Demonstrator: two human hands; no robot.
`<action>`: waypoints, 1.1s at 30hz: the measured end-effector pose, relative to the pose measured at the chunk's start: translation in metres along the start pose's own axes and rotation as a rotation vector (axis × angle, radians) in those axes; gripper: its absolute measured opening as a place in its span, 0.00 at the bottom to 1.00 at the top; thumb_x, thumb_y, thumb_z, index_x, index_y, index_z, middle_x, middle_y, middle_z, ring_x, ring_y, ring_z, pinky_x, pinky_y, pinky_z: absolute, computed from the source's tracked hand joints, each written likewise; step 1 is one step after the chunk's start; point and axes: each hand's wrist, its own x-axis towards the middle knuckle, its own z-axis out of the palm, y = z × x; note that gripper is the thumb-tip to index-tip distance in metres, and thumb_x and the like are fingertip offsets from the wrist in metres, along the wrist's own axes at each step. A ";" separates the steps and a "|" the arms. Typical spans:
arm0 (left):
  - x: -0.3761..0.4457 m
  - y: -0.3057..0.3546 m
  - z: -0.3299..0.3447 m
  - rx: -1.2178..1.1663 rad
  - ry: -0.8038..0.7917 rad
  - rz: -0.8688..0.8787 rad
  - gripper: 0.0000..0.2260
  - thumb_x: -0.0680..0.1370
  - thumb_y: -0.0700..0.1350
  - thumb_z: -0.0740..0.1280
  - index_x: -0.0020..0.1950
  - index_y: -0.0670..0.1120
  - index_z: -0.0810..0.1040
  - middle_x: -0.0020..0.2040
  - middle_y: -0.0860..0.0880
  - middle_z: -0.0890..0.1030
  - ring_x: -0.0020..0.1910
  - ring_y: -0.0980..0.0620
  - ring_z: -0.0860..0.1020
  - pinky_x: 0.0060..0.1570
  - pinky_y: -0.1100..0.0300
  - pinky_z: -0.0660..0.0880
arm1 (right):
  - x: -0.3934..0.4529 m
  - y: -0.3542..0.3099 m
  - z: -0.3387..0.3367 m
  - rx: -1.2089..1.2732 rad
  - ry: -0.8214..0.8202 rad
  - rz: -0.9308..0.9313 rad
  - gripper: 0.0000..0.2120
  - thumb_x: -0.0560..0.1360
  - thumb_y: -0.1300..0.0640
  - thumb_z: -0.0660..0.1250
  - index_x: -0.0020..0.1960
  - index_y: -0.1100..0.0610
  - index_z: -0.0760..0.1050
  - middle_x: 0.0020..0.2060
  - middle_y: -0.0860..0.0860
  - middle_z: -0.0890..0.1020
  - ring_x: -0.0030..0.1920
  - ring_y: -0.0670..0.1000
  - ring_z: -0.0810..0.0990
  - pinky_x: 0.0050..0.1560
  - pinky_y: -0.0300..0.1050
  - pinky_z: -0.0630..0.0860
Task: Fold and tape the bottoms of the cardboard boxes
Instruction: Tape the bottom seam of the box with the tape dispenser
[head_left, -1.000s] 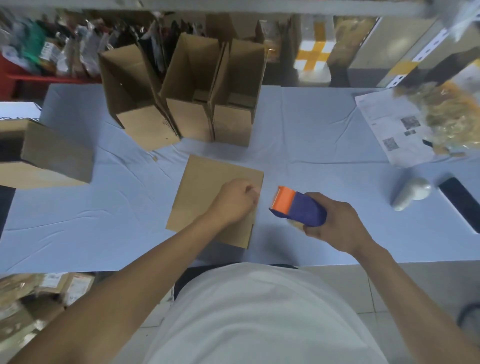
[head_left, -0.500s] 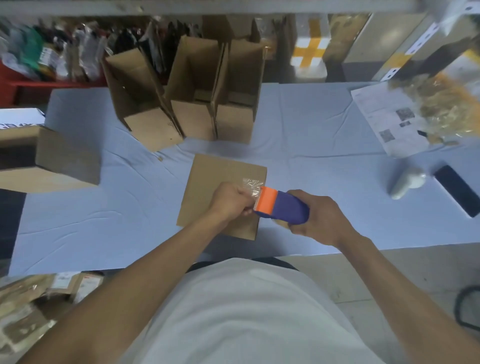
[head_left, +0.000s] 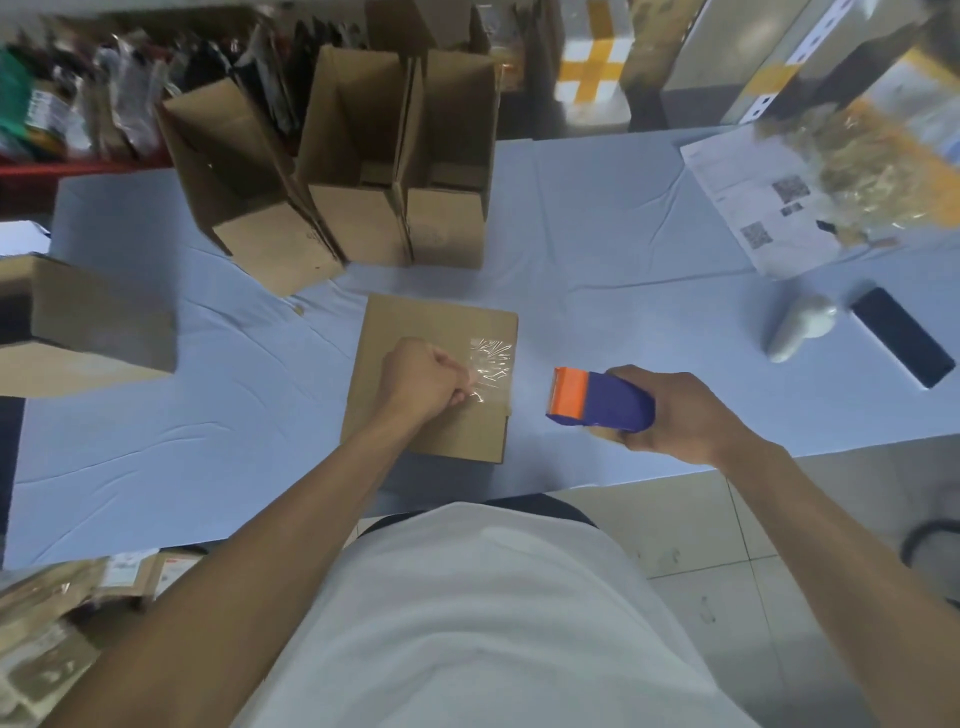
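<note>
Item: cardboard box (head_left: 410, 332), bottom face up, on the blue table cover (head_left: 597, 218) directly before the person, near edge of the table.

Tape: a clear strip (head_left: 491, 366) lies wrinkled on the right part of that face. It runs left to right and reaches the box's right edge.

Left hand (head_left: 421, 379): fingers curled, tips pinching or pressing the strip's left end down on the cardboard; which of the two cannot be told.

Right hand (head_left: 670, 410): fingers wrapped round the purple tape dispenser (head_left: 605, 400), orange head pointing left. It sits just right of the box, off its surface, apart from the strip.

Relation governing the next move: judged, smoothing the strip rightward falls to the left hand, the nearer one.

Far side: three open boxes (head_left: 363, 171) standing together.
</note>
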 end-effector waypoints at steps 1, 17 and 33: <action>0.002 0.002 -0.001 0.025 -0.002 0.000 0.05 0.68 0.39 0.76 0.34 0.41 0.82 0.30 0.44 0.83 0.25 0.54 0.79 0.35 0.60 0.77 | 0.003 0.001 0.000 -0.016 -0.004 0.000 0.24 0.67 0.44 0.77 0.58 0.38 0.71 0.42 0.37 0.81 0.42 0.44 0.80 0.43 0.37 0.77; 0.000 0.029 0.005 0.883 -0.107 0.332 0.10 0.75 0.50 0.69 0.41 0.48 0.70 0.39 0.50 0.72 0.43 0.46 0.75 0.39 0.56 0.68 | 0.039 -0.005 0.021 -0.254 -0.134 0.001 0.27 0.65 0.54 0.76 0.62 0.46 0.72 0.42 0.43 0.79 0.40 0.50 0.75 0.32 0.33 0.63; 0.000 0.015 0.040 1.095 -0.360 0.450 0.20 0.72 0.51 0.57 0.61 0.48 0.76 0.68 0.43 0.63 0.65 0.41 0.62 0.55 0.49 0.64 | 0.065 -0.027 0.028 -0.354 0.081 0.306 0.26 0.67 0.32 0.69 0.53 0.51 0.69 0.41 0.50 0.78 0.39 0.54 0.76 0.34 0.43 0.68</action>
